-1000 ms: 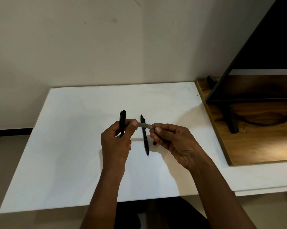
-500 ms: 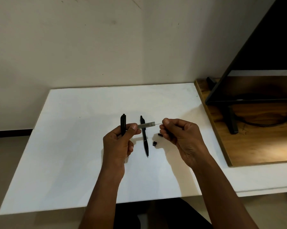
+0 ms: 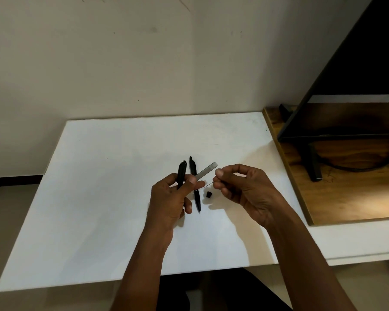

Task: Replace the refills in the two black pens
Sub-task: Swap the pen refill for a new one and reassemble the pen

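My left hand (image 3: 172, 199) holds one black pen (image 3: 181, 172) upright in its fingers. The same hand pinches a flat grey refill case (image 3: 207, 170) between thumb and forefinger, its open end tilted up to the right. My right hand (image 3: 245, 189) is a short way to the right of the case and pinches a thin refill (image 3: 208, 184) that points left. The second black pen (image 3: 197, 199) lies on the white table (image 3: 94, 198) between my hands, tip toward me. A small black cap (image 3: 209, 194) rests on the table beside that pen.
A wooden board (image 3: 350, 198) lies on the table's right side. On it stands a dark monitor (image 3: 350, 70) with a black stand (image 3: 314, 167) and a cable. A plain wall runs behind the table.
My right hand has pulled away to the right from the grey case, and a thin refill is now in its fingers. The small black cap now lies on the table. The case has tilted upward.
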Demonstrator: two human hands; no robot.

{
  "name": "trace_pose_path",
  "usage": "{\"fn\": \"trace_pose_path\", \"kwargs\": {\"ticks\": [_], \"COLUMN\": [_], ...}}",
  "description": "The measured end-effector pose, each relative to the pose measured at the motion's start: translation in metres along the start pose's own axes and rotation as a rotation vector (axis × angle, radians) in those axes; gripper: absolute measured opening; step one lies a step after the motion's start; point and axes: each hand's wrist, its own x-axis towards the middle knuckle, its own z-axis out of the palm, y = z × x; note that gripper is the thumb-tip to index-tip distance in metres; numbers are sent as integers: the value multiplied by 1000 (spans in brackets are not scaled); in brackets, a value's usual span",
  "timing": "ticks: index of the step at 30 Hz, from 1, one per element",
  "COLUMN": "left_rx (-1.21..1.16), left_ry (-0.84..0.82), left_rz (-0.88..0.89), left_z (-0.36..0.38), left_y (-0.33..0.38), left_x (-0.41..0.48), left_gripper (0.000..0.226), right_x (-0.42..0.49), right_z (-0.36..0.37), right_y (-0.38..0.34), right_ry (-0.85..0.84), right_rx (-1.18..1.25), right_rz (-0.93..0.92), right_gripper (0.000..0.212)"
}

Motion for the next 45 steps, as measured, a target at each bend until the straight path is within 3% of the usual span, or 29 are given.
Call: {"fn": "trace_pose_path", "kwargs": {"ticks": [13, 21, 27, 34, 36, 39, 42, 45], "left_rx": [173, 145, 166, 184, 197, 258, 329, 381], "left_ry": [-217, -44, -35, -34, -33, -48, -69, -81], "left_rz": [15, 95, 111, 111, 110, 127, 182, 218], "left_z": [11, 7, 6, 7, 7, 7, 9, 10], "left_y": [-3, -6, -7, -8, -8, -9, -11, -12], "left_x": [-5, -3, -3, -2, -2, -2, -3, -3], "left_gripper": [17, 14, 15, 15, 17, 22, 24, 21], "right_x": [-3, 2, 7, 9, 9, 10, 7, 5], "right_z": [-16, -36, -32, -26, -24, -21, -12, -4], "right_y": [-11, -10, 6, 12, 10, 3, -1, 1], "right_ry": [16, 213, 248, 328, 371, 443, 425, 389], "right_rx": [-116, -247, -388, -348, -330, -289, -295, -332], "right_rz": [96, 156, 88, 28, -27, -255, -476, -563], "right_gripper": [32, 6, 11, 31, 31, 23, 18, 15]}}
